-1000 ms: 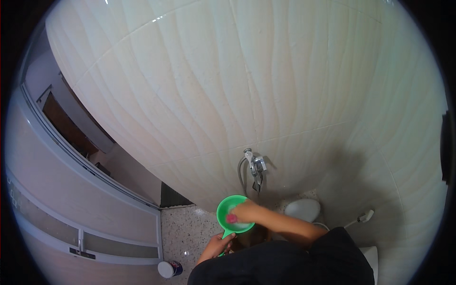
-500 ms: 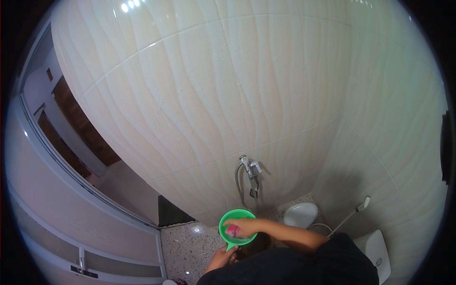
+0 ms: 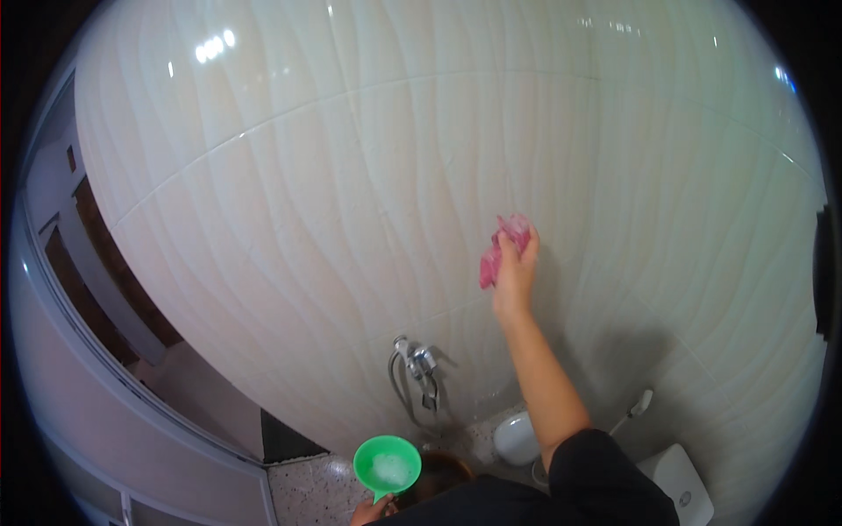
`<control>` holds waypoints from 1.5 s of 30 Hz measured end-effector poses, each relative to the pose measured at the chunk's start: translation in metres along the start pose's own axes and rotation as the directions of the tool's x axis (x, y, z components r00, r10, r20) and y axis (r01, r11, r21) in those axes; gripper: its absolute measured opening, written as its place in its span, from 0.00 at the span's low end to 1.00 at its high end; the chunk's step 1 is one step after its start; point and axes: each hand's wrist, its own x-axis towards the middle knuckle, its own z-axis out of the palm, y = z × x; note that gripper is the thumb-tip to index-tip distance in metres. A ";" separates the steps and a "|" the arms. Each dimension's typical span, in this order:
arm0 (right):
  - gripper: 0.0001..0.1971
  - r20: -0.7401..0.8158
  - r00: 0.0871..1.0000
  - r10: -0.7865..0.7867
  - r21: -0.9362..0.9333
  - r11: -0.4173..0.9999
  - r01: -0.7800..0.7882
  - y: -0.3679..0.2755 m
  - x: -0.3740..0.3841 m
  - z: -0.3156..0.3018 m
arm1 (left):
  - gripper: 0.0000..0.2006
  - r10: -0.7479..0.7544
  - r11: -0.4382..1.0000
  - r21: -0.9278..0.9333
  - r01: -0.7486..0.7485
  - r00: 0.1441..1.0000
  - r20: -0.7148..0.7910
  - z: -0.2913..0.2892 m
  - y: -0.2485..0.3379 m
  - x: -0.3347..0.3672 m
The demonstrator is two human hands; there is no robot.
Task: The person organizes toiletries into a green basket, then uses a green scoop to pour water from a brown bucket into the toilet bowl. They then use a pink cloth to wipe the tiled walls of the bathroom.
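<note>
Wall (image 3: 368,193), pink cloth (image 3: 491,263) in right hand (image 3: 517,273).

Speckled floor (image 3: 304,493); white oval-topped object (image 3: 516,438) on it.

Right hand (image 3: 516,279) raised in front of the wavy tiled wall (image 3: 289,219), gripping a crumpled pink cloth (image 3: 488,267); wall contact unclear. Left hand (image 3: 374,509) low, holding a green dipper (image 3: 361,462) by its handle, white suds (image 3: 391,470) inside. Chrome wall tap (image 3: 419,357) between the hands, white toilet bowl (image 3: 517,440) lower right.
</note>
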 end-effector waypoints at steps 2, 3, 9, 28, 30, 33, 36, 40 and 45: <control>0.21 0.043 0.979 -0.197 -0.177 0.963 0.202 0.005 0.026 0.022 | 0.20 -0.152 0.985 -0.086 0.150 0.988 -0.024 0.009 0.023 -0.012; 0.22 0.081 0.932 -0.354 -0.274 0.891 0.362 0.009 0.039 0.032 | 0.20 -0.159 0.980 -0.122 0.154 0.987 -0.032 0.015 0.028 -0.009; 0.20 0.701 0.209 -0.682 -0.378 -0.107 0.920 0.061 0.159 0.006 | 0.20 -0.065 0.975 -0.215 0.052 0.996 -0.057 0.039 0.070 0.005; 0.16 0.130 0.416 -0.900 -0.463 0.316 0.828 -0.046 0.317 0.033 | 0.20 -0.016 0.966 -0.259 -0.003 0.997 -0.073 0.075 0.135 0.032; 0.15 0.225 0.377 -0.898 -0.487 0.232 0.842 -0.044 0.315 0.047 | 0.20 -0.024 0.966 -0.258 0.002 0.997 -0.079 0.075 0.138 0.035; 0.15 0.611 0.113 -0.783 -0.208 -0.020 0.978 -0.025 0.258 0.072 | 0.20 -0.039 0.965 -0.263 0.012 0.995 -0.097 0.073 0.139 0.034; 0.14 0.803 -0.038 -0.595 -0.069 -0.156 0.985 -0.032 0.236 0.063 | 0.20 -0.036 0.965 -0.263 0.006 0.993 -0.109 0.070 0.144 0.035; 0.13 0.374 0.158 -0.914 -0.554 -0.084 0.828 -0.055 0.347 0.019 | 0.20 -0.022 0.970 -0.241 0.001 0.996 -0.086 0.074 0.155 0.043; 0.15 0.165 0.329 -0.930 -0.754 0.097 0.650 -0.069 0.384 -0.021 | 0.20 -0.011 0.972 -0.233 -0.008 0.997 -0.079 0.076 0.164 0.048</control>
